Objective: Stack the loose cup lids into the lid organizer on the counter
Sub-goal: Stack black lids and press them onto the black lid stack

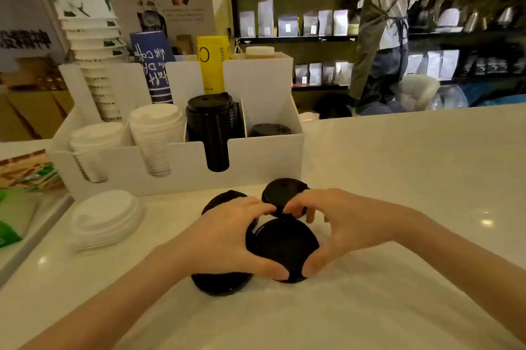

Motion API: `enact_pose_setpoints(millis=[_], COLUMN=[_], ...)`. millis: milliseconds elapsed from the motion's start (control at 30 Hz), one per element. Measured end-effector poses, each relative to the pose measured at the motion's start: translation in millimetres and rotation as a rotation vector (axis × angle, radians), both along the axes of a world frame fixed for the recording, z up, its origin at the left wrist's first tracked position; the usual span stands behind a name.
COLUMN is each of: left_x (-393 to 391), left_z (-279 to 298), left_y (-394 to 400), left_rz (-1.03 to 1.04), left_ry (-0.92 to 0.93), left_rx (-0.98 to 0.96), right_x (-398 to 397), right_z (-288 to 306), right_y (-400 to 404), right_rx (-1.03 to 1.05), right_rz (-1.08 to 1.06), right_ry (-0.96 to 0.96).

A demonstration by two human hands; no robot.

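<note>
Both hands wrap around a black cup lid stack (284,247) on the white counter. My left hand (225,238) grips its left side and my right hand (338,224) its right side, thumbs at the near edge. Other loose black lids lie around it: one behind (280,190), one at the back left (222,199), one under my left wrist (220,284). A loose pile of white lids (106,218) sits to the left. The white lid organizer (256,156) stands behind, holding white lid stacks (155,133), a tall black lid stack (212,127) and a low black stack (269,130).
Paper cup stacks (94,45), a blue sleeve of cups (153,65) and a yellow canister (213,63) stand behind the organizer. Green-printed packets (17,196) lie at the left. A person in an apron (384,31) stands at shelves beyond the counter.
</note>
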State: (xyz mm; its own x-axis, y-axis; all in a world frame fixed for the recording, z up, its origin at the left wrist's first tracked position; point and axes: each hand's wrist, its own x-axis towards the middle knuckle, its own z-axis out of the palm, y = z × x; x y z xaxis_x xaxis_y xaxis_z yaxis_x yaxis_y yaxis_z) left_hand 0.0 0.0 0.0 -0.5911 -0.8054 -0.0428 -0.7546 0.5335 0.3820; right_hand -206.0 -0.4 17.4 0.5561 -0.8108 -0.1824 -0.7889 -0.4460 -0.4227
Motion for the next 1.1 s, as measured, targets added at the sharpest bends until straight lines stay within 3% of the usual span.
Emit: enact_pose_setpoints(millis=[133, 367, 1100], left_x=[-9, -15, 7], left_z=[-7, -12, 51], left_y=[4, 4, -23], left_rz=[-0.003, -0.003, 0.133], left_ry=[-0.106, -0.049, 0.406], left_rx=[-0.151, -0.151, -0.027], right_x=[2, -2, 4], right_z=[-14, -23, 60], right_y=[7, 4, -36], right_rx=[-0.070, -0.085, -0.009], right_rz=[-0.055, -0.104, -0.062], right_ry=[0.012, -0.083, -0.315])
